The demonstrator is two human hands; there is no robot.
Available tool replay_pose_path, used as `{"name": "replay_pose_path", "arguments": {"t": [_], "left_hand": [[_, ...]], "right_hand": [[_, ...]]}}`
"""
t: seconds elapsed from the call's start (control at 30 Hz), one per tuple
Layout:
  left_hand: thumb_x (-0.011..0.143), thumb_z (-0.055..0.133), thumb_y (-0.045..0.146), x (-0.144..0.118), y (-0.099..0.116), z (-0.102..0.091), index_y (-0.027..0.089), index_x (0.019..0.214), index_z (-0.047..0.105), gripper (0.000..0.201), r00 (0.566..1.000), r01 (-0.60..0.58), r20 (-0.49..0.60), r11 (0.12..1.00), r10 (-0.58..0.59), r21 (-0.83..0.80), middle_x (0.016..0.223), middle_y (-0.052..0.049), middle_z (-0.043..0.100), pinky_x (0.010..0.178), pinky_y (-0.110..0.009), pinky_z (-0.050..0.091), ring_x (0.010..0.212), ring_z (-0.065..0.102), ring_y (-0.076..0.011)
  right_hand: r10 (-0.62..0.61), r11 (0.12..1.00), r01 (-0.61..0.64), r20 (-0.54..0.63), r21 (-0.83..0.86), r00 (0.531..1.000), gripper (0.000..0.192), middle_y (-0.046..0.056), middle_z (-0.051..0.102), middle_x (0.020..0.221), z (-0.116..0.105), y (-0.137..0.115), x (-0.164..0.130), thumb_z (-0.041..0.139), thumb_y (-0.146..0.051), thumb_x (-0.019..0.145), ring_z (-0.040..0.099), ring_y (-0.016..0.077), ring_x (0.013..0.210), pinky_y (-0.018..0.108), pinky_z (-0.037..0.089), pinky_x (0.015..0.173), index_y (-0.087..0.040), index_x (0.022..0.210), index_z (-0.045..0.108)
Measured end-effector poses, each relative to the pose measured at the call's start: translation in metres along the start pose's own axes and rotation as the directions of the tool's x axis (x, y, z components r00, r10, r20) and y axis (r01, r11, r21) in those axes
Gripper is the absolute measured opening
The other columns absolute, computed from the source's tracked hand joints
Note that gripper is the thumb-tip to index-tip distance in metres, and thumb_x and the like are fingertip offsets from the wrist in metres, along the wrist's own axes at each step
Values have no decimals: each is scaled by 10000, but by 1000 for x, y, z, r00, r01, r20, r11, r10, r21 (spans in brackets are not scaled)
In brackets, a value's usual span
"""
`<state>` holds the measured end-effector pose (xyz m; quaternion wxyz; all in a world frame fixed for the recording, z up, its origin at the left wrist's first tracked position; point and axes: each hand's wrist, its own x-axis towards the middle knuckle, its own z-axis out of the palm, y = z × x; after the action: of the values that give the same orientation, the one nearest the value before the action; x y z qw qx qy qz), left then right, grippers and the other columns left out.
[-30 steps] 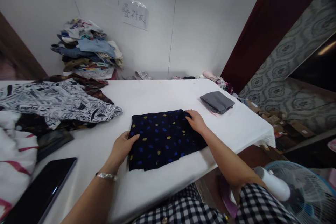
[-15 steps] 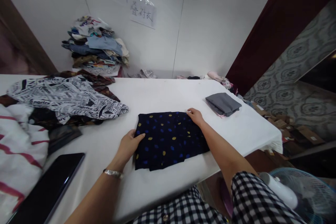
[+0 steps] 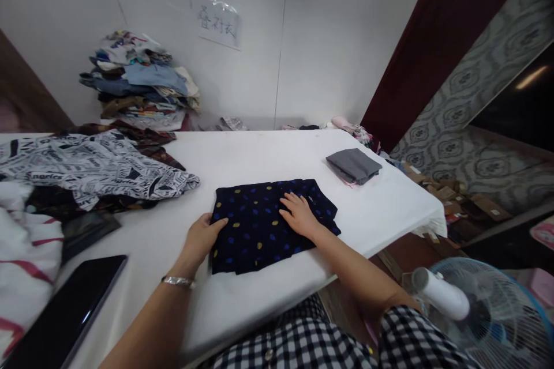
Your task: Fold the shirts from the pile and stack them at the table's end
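A folded dark navy garment with blue and yellow dots (image 3: pixel 259 223) lies on the white table (image 3: pixel 268 155) in front of me. My left hand (image 3: pixel 199 238) rests at its left edge, thumb on the cloth, a silver bracelet on the wrist. My right hand (image 3: pixel 298 214) lies flat on the garment's right half, fingers spread, palm down. Neither hand grips anything.
A folded grey garment (image 3: pixel 354 166) sits at the table's right. Unfolded printed clothes (image 3: pixel 95 170) and a red-striped white cloth (image 3: pixel 26 259) pile up at the left, with a dark phone (image 3: pixel 64 311) near me. A stack of clothes (image 3: pixel 138 83) stands by the wall. A fan (image 3: pixel 485 311) is at lower right.
My right hand has slid from the garment's far right corner inward onto its top surface. The left hand stays at the left edge.
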<state>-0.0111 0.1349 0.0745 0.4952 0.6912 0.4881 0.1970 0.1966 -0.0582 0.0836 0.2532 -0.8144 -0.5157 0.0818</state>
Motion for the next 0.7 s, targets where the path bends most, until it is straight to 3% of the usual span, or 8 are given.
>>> {"name": "replay_pose_path", "arguments": {"t": [0.17,0.23,0.3,0.4,0.47,0.57,0.7], "left_hand": [[648,689,383,-2,0,5,194,872,644,296,1000,-2,-15,1000,2,-9,882,-72,750,692,-325,521,825,693,-260],[659,673,378,-6,5,3,194,876,637,287,1000,1,-15,1000,-1,4,891,-77,748,699,-326,519,825,693,-257],[668,663,377,-10,9,-4,196,886,635,285,999,-7,-44,1000,9,26,898,-77,747,705,-326,517,832,691,-255],[677,653,386,-15,9,-24,206,911,638,295,988,-31,-145,993,47,111,919,-71,745,707,-325,512,853,687,-258],[681,644,385,-19,2,-38,208,898,635,280,979,-3,-202,983,41,184,896,-71,742,692,-326,505,851,686,-267],[688,628,390,-25,-10,-49,207,851,617,246,977,82,-213,963,-27,257,810,-70,728,653,-327,490,815,684,-277],[690,627,431,-30,-16,-52,206,823,593,263,988,84,-149,955,-42,286,768,-66,708,627,-320,472,769,678,-271]], "right_hand": [[-51,928,127,-219,349,974,365,103,581,1342,4,-25,-37,531,-319,883,509,225,1272,435,383,1099,-225,1223,623],[8,879,111,-248,463,969,332,97,640,1226,6,-33,-55,545,-337,869,594,223,1141,415,480,988,-232,1171,635],[156,775,-31,-144,632,977,335,82,688,1017,6,-34,-73,549,-393,859,672,199,853,370,563,744,-216,1135,618],[326,479,-333,188,812,926,420,24,679,781,1,-26,-97,611,-496,799,618,146,530,288,507,473,-195,1088,560],[379,304,-453,329,838,865,474,30,697,797,-4,-21,-111,679,-521,741,649,153,560,268,512,467,-192,1052,540],[402,101,-519,442,849,801,509,92,725,955,-12,-21,-125,732,-517,701,715,205,752,274,551,514,-190,1039,538],[346,-17,-544,516,839,784,448,126,719,1053,-17,-28,-131,746,-469,716,718,247,900,297,582,570,-191,1015,561]]}}
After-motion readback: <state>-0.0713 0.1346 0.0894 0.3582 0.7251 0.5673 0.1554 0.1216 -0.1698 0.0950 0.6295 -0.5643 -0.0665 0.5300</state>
